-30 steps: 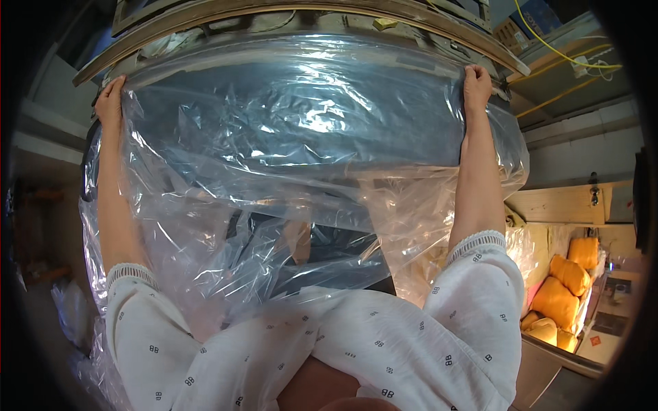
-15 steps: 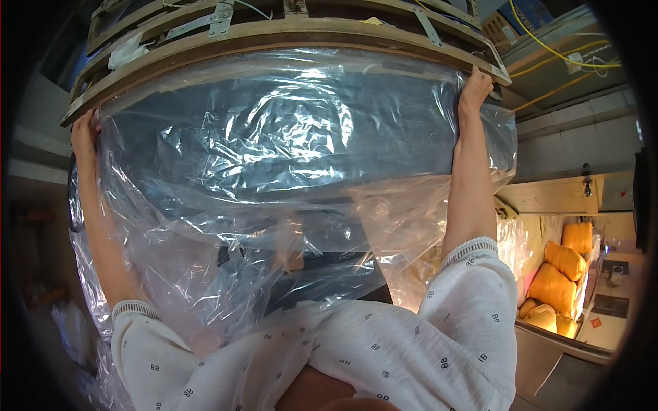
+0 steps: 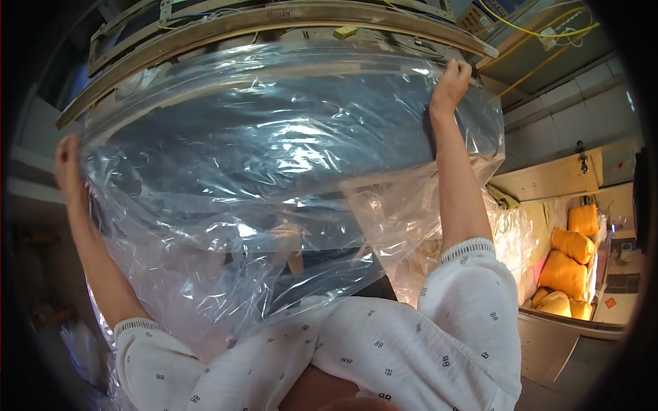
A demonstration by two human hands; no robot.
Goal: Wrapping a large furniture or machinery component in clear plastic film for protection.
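A large clear plastic sheet (image 3: 288, 157) spreads wide in front of me, wrinkled and shiny, over a dark surface that shows through it. My right hand (image 3: 451, 85) is closed in a fist on its upper right edge. At the upper left corner, my left hand (image 3: 68, 161) has its fingers curled at the sheet's edge; it is slightly blurred. The lower folds of plastic hang down against my body. Just beyond the sheet's far edge runs a long wooden bar (image 3: 274, 17), apart from both hands.
Slatted wooden framing (image 3: 130, 38) stands behind the bar. A small yellow block (image 3: 346, 32) lies beneath it. Yellow cables (image 3: 534, 34) hang at the upper right. To the right, stacked orange bundles (image 3: 565, 270) sit beyond a wooden panel (image 3: 548, 175).
Both hands have come away from the wooden bar, the left one lower and outward, the right one slightly left. The sheet's far edge now lies apart from the bar, showing a strip of surface.
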